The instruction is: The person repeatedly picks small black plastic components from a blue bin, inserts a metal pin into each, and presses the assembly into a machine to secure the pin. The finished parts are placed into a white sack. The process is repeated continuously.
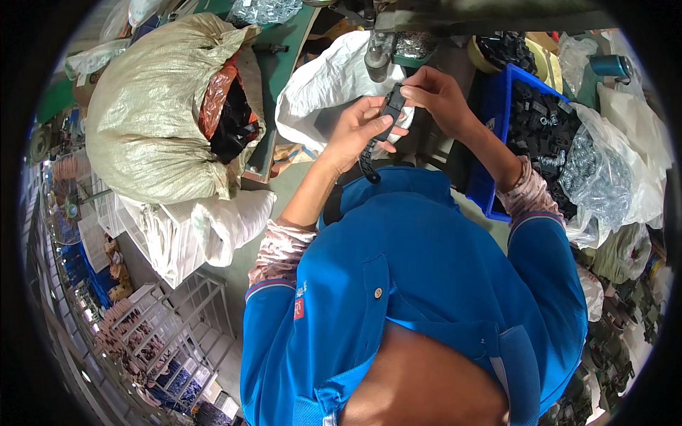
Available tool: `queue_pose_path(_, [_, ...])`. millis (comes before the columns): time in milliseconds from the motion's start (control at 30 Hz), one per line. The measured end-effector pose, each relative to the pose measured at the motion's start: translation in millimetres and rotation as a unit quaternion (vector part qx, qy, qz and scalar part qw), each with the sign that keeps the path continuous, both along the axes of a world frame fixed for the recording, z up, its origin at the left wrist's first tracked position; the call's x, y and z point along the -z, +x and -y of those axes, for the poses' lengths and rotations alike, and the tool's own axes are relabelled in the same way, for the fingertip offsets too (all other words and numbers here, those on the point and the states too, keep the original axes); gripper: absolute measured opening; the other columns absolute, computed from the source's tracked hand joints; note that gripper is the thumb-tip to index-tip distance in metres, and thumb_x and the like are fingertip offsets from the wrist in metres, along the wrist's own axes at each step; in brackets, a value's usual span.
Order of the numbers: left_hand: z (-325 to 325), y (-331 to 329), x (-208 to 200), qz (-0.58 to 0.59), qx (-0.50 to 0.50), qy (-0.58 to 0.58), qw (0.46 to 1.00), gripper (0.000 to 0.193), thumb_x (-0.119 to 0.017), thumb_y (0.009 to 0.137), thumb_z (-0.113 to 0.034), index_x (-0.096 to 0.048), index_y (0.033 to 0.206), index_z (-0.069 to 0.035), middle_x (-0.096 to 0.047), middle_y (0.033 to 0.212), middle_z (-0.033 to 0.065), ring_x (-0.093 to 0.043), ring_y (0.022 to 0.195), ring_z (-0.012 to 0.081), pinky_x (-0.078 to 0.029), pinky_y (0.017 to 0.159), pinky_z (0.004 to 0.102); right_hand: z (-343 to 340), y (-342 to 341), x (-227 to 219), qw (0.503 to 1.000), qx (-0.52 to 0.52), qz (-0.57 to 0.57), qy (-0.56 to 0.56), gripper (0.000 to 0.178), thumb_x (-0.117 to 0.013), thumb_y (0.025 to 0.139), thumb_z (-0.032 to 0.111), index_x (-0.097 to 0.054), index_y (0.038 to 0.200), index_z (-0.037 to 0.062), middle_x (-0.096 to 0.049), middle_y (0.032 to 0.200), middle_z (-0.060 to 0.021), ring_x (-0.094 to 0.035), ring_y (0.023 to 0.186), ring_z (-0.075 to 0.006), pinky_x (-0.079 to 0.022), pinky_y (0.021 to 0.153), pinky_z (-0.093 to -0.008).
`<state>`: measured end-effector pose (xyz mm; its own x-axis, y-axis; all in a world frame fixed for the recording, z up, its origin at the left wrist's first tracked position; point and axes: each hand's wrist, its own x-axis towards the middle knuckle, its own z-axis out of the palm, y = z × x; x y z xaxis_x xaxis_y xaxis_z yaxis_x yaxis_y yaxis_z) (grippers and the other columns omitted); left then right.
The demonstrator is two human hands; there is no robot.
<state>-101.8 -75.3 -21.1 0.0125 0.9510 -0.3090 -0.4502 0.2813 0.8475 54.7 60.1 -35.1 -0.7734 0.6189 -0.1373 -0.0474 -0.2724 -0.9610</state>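
A long black plastic handle (389, 115) with a curved, hooked lower end is in front of my chest. My left hand (356, 132) is closed round its middle, thumb lying along the top. At the handle's far end my right hand (439, 101) pinches with thumb and fingertips; whether a small piece is also between them is hidden. Just beyond the hands a metal press ram (377, 59) points down. Under it a white woven sack (312, 92) hangs open.
On the right stands a blue crate (501, 106) of black plastic parts, with a clear bag of metal springs (597, 170) on it. A large pale woven sack (153, 106) of dark parts fills the left. A green tray (412, 50) of small metal pieces sits behind the ram.
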Motion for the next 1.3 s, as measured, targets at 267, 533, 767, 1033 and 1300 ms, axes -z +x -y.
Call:
queue_pose_path(267, [-21.6, 6.5, -7.7, -0.050, 0.042, 0.029, 0.997, 0.028, -0.054, 0.093, -0.013, -0.049, 0.118, 0.000, -0.063, 0.108, 0.0126, -0.066, 0.088, 0.0179, -0.052, 0.056, 0.0236, -4.4, 16.4, 12.9, 0.995, 0.044, -0.069, -0.060, 0.010, -0.062, 0.088, 0.007, -0.054, 0.094, 0.0042, -0.060, 0.094, -0.0030, -0.056, 0.087, -0.0083, -0.047, 0.080, -0.0260])
queue_pose_path(533, [-50.3, 27.2, -17.3, -0.253, 0.049, 0.042, 0.965, 0.032, -0.059, 0.090, -0.012, -0.041, 0.113, 0.002, -0.063, 0.100, 0.0150, -0.067, 0.078, 0.0194, -0.050, 0.053, 0.0270, -2.6, 36.3, 4.8, 0.992, 0.091, -0.082, -0.007, 0.012, -0.066, 0.085, 0.011, -0.061, 0.093, 0.0038, -0.060, 0.106, -0.0059, -0.056, 0.093, -0.0115, -0.045, 0.085, -0.0279])
queue_pose_path(767, [-63.2, 42.7, 2.9, -0.289, -0.037, 0.102, 0.951, 0.017, -0.066, 0.085, -0.007, -0.051, 0.079, -0.002, -0.062, 0.069, 0.0039, -0.061, 0.060, 0.0077, -0.040, 0.042, 0.0189, -2.4, 61.0, -18.6, 0.993, 0.094, -0.023, 0.072, 0.016, -0.060, 0.087, 0.011, -0.065, 0.099, 0.0014, -0.053, 0.122, -0.0088, -0.052, 0.109, -0.0149, -0.041, 0.092, -0.0289])
queue_pose_path(1033, [-53.9, 52.9, 3.1, -0.349, -0.073, 0.089, 0.930, 0.029, -0.068, 0.084, -0.013, -0.047, 0.067, -0.003, -0.058, 0.055, 0.0034, -0.057, 0.055, 0.0059, -0.039, 0.048, 0.0214, -150.0, 134.3, -7.6, 0.807, 0.182, 0.285, 0.483, 0.015, -0.058, 0.084, 0.015, -0.067, 0.093, 0.0060, -0.068, 0.084, -0.0137, -0.066, 0.074, -0.0290, -0.052, 0.064, -0.0371])
queue_pose_path(1300, [-26.5, 60.4, 3.9, -0.338, -0.124, 0.101, 0.927, 0.030, -0.066, 0.087, -0.010, -0.043, 0.069, -0.002, -0.051, 0.061, 0.0013, -0.053, 0.054, 0.0054, -0.038, 0.046, 0.0210, -236.5, 91.1, 12.3, 0.699, 0.080, 0.385, 0.598, 0.021, -0.060, 0.080, 0.022, -0.064, 0.096, 0.0097, -0.061, 0.097, -0.0169, -0.060, 0.093, -0.0348, -0.050, 0.077, -0.0450])
